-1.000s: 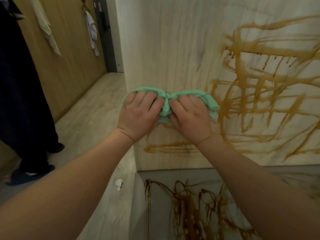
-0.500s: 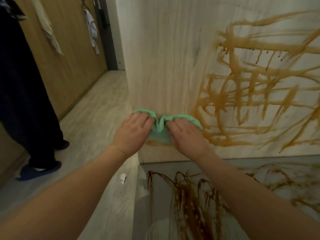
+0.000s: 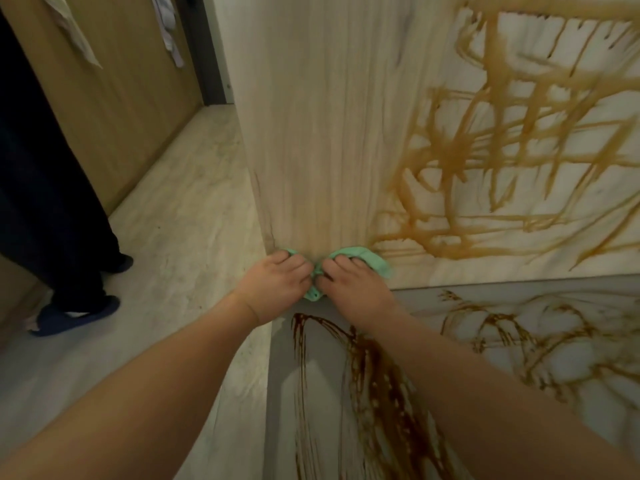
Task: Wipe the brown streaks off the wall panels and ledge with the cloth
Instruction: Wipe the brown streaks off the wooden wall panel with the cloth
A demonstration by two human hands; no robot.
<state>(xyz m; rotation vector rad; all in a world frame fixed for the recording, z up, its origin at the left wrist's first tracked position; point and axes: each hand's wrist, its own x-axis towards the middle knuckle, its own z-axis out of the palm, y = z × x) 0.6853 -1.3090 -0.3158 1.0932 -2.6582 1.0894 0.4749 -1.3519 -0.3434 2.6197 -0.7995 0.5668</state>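
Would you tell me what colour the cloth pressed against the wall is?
The cloth is mint green, clearest in the head view.

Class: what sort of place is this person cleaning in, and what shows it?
Probably an indoor hallway, perhaps in a home: a pale stone-look floor running to a dark door, wooden panelling with towels hanging on it, and a bystander's slippers.

In 1 s the left hand [image 3: 277,282] and right hand [image 3: 349,287] have dragged the green cloth [image 3: 369,259] down the wall panel [image 3: 329,133] to its bottom edge; the streak formerly below the grip no longer shows.
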